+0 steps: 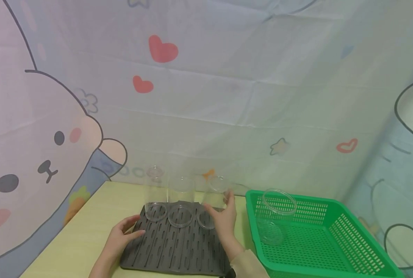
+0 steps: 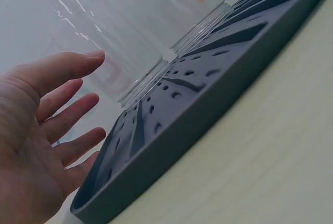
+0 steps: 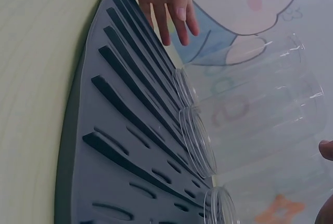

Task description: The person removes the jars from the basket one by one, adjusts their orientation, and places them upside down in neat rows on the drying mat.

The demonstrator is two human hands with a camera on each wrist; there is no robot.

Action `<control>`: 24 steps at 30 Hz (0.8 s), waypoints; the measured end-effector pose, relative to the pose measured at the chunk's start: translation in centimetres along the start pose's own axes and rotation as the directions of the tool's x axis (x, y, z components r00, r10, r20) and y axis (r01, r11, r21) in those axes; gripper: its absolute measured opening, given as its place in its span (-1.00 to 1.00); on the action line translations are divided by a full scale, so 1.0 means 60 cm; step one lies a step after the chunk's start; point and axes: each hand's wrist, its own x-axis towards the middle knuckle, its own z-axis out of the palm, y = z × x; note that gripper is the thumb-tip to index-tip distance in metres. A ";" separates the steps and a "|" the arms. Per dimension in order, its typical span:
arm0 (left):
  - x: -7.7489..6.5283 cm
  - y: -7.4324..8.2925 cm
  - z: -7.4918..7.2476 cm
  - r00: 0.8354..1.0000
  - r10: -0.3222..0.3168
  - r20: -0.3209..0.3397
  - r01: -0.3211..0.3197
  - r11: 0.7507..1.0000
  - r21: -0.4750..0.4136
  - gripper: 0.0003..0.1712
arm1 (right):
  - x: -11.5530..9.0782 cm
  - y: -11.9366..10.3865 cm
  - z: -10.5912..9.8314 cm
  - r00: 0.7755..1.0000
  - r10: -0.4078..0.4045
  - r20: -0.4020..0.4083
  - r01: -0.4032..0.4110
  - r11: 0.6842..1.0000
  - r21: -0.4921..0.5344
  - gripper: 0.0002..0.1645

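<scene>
Three clear plastic jars stand in a row on a dark grey ridged drying mat (image 1: 178,251), threaded rims down: a left jar (image 1: 156,195), a middle jar (image 1: 181,199) and a right jar (image 1: 212,197). My right hand (image 1: 225,221) holds the right jar, thumb on its near left side and fingers round the far right. In the right wrist view only fingertips (image 3: 327,150) show at the edge beside that jar. My left hand (image 1: 120,234) hovers by the mat's left edge, fingers spread and loosely bent, holding nothing. The left wrist view shows it apart from the nearest jar.
A green perforated plastic basket (image 1: 310,266) stands right of the mat, with one more clear jar (image 1: 279,220) inside at its left, open mouth up. The pale yellow table (image 1: 71,239) ends at a printed cloth backdrop (image 1: 206,96) close behind the jars.
</scene>
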 end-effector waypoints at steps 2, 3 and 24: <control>-0.001 0.000 0.000 1.000 0.000 0.006 0.000 1.000 0.007 -0.26 | 0.001 0.000 0.001 1.000 0.005 0.006 -0.005 1.000 0.000 0.15; -0.001 0.000 0.000 1.000 0.001 0.008 -0.001 1.000 0.009 -0.25 | 0.001 0.000 0.002 1.000 0.007 0.007 -0.007 1.000 -0.001 0.15; -0.004 0.000 0.000 1.000 -0.001 0.014 0.000 0.999 0.053 -0.25 | 0.006 0.006 0.010 0.997 0.040 0.062 -0.037 0.998 -0.053 0.10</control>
